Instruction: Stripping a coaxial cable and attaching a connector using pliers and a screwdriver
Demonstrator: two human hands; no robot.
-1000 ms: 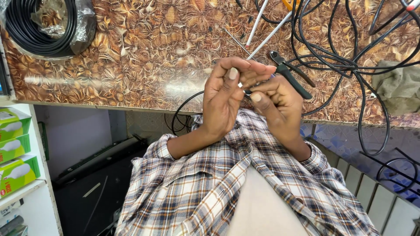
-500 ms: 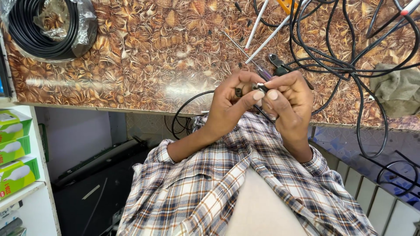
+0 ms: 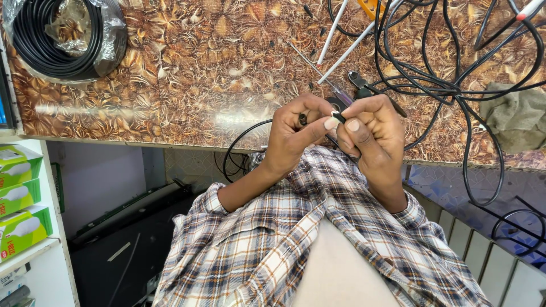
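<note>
Both my hands are raised together over the front edge of a brown leaf-patterned counter (image 3: 170, 85). My left hand (image 3: 293, 136) and my right hand (image 3: 372, 133) pinch the end of a thin black cable (image 3: 239, 149) between thumbs and forefingers. A small black-and-white tip (image 3: 338, 117) shows where the fingertips meet. The cable loops down from my left hand and passes below the counter edge. My sleeves are plaid.
A coil of black cable in clear plastic (image 3: 57, 40) lies at the back left. A tangle of black cables (image 3: 443, 74), black-handled cutters (image 3: 364, 85), a screwdriver (image 3: 318, 71), white rods (image 3: 341, 34) and a grey-green cloth (image 3: 515, 116) lie right. Green boxes (image 3: 17, 193) fill a shelf left.
My hands have closed in on each other and dropped slightly toward the counter's front edge. The fingers have shifted their grip on the cable end.
</note>
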